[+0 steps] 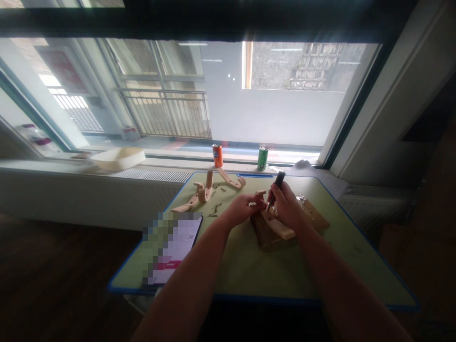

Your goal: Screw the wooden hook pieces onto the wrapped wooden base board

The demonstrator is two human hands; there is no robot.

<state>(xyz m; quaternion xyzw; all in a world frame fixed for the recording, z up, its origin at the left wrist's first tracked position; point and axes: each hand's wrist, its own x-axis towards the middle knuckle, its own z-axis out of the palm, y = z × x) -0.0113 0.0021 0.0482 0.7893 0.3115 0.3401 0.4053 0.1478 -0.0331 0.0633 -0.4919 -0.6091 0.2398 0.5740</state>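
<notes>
A curved wooden hook (pixel 281 229) lies across a brown board (pixel 265 240) on the table. My left hand (pixel 245 209) is closed at the hook's far end, its fingertips pressed together there; whether a small part sits between them is too small to tell. In my right hand (pixel 287 204) is a black-handled screwdriver (pixel 280 178), tilted with its thin tip down at the hook beside my left fingertips. Right of it, small shiny metal parts (pixel 302 199) rest on another brown board (pixel 318 218).
Other wooden hooks (pixel 204 194) and several loose screws (pixel 215 208) lie at the table's left. A tablet-like screen (pixel 181 247) is near its left edge. An orange can (pixel 217 156), a green can (pixel 262 159) and a cream tray (pixel 119 159) stand on the sill behind.
</notes>
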